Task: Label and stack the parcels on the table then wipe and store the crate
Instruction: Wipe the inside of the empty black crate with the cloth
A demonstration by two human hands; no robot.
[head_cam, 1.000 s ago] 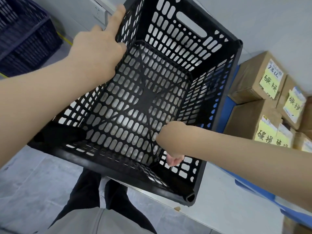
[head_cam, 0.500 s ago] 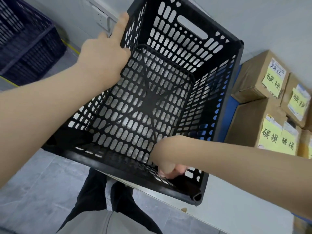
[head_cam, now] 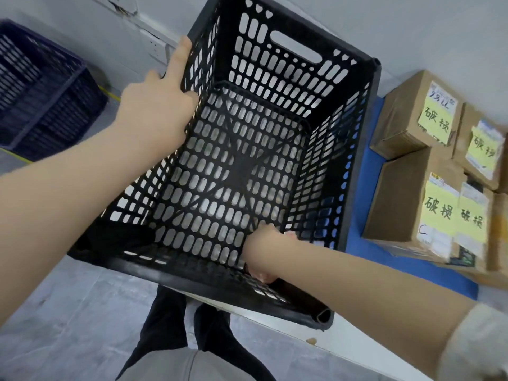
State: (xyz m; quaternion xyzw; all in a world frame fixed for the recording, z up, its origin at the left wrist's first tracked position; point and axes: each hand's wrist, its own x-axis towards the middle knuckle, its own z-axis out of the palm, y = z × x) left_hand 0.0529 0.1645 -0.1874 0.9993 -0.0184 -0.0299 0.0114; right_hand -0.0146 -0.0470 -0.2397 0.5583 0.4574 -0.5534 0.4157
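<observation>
Head view: the left hand (head_cam: 154, 111) has its grip clamped on the left wall of the black crate (head_cam: 242, 166), thumb inside. The right hand (head_cam: 268, 251) reaches into the near right corner, fingers curled under; whether that grip holds a cloth I cannot tell. The crate tilts over the counter (head_cam: 371, 350) edge, left of the labelled, stacked parcels (head_cam: 406, 204). Wiping seems in hand; storing next calls for a two-handed lift, perhaps toward the blue crates (head_cam: 46, 105) far left
</observation>
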